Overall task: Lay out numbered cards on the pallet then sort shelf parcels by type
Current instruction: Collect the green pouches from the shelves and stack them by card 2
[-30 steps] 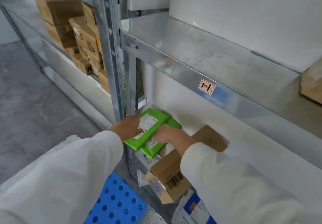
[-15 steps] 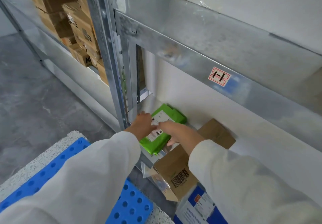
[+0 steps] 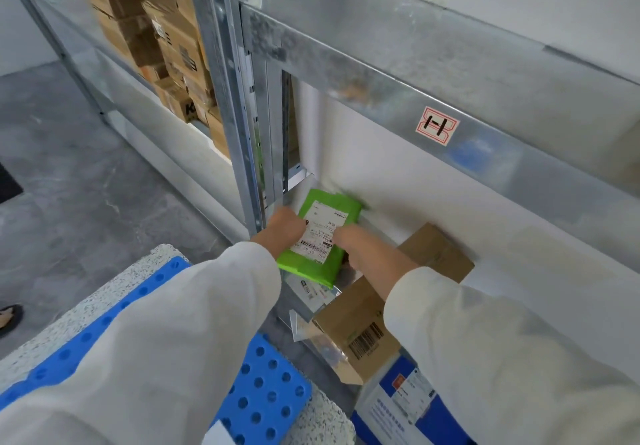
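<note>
- The left grip (image 3: 282, 228) is closed on the left long edge of the green parcel (image 3: 311, 266), with the knuckles toward the camera and the fingers curled at the edge.
- The right grip (image 3: 360, 247) holds the opposite long edge, its thumb lying on the top face next to the white shipping label (image 3: 320, 228).
- Held between the two, the green parcel sits low in the bay under the metal shelf beam (image 3: 346, 73). It is just beside the upright post (image 3: 225, 80), label up, with its far end toward the white back wall.
- Whether the parcel rests on anything cannot be told; flat pale mailers (image 3: 311, 290) lie directly below its near end.
- A brown cardboard box (image 3: 360, 326) with a barcode lies tilted under the right forearm, close to the right of the parcel.
- A blue and white parcel (image 3: 405, 399) lies below the box, nearest the camera.
- The blue perforated pallet (image 3: 270, 385) shows beneath the left sleeve.
- Stacked brown cartons (image 3: 162, 39) fill the neighbouring bay on the left.
- A red and white sticker (image 3: 437, 130) is on the front of the beam.
</note>
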Motion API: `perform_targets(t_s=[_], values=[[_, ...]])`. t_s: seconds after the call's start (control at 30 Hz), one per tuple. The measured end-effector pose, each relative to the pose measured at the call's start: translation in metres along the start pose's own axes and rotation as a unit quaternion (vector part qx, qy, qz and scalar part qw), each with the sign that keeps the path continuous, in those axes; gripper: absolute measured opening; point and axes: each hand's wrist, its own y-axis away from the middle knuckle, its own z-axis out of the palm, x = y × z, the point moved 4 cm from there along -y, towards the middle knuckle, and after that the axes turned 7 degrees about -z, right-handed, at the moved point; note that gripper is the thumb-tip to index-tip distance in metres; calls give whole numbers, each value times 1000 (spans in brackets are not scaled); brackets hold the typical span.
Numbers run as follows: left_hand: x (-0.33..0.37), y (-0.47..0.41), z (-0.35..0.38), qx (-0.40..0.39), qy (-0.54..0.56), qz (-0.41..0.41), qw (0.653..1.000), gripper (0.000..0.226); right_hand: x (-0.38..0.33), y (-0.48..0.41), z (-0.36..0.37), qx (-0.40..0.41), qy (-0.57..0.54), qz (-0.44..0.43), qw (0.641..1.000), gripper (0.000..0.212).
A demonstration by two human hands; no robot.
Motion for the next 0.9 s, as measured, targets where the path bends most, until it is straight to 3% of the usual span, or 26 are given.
perform_targets(t_s=[0.07,0.13,0.2,0.3,0.57,0.9], values=[[2,10,-12,22,34,-4,999,20,-10,7,-5,8,22,-27,999,18],[3,23,-22,44,31,18,998,20,-18,16,-10,24,23,-58,998,27],[1,31,-31,59,163,21,985,24,-27,26,-15,46,18,-95,994,25],[1,50,-48,108,139,25,984,38,-38,54,-23,75,28,-128,989,31],[-13,123,-74,101,145,128,976,20,-44,135,-20,95,110,-224,964,31],[-83,233,-113,156,284,202,924,29,-18,234,22,82,66,-329,939,31]])
